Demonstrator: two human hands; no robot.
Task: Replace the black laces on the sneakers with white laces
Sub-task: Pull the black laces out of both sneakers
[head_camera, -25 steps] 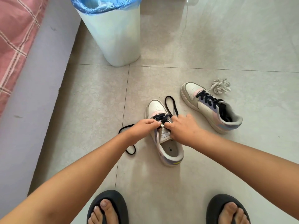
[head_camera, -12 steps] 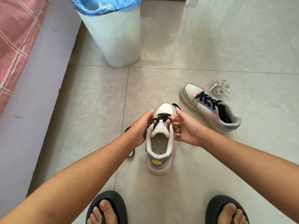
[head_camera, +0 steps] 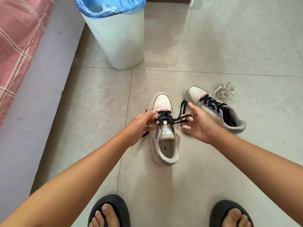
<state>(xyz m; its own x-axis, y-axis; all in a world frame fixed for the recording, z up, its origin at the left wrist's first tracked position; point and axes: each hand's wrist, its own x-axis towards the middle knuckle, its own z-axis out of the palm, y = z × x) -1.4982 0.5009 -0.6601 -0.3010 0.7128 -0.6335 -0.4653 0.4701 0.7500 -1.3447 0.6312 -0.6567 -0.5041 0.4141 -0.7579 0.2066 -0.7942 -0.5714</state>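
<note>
From the head camera, the near sneaker (head_camera: 164, 138) sits on the floor (head_camera: 213, 169) between both hands so its black lace (head_camera: 173, 119) can come out. The left hand (head_camera: 141, 125) pinches the lace at the holes, and the right hand (head_camera: 199, 125) pinches the loose end to pull. The white laces (head_camera: 223, 90) wait in a pile beside the other sneaker (head_camera: 214, 110).

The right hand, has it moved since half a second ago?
Yes. The right hand drew away from the near sneaker, toward the far sneaker, pulling black lace.
</note>
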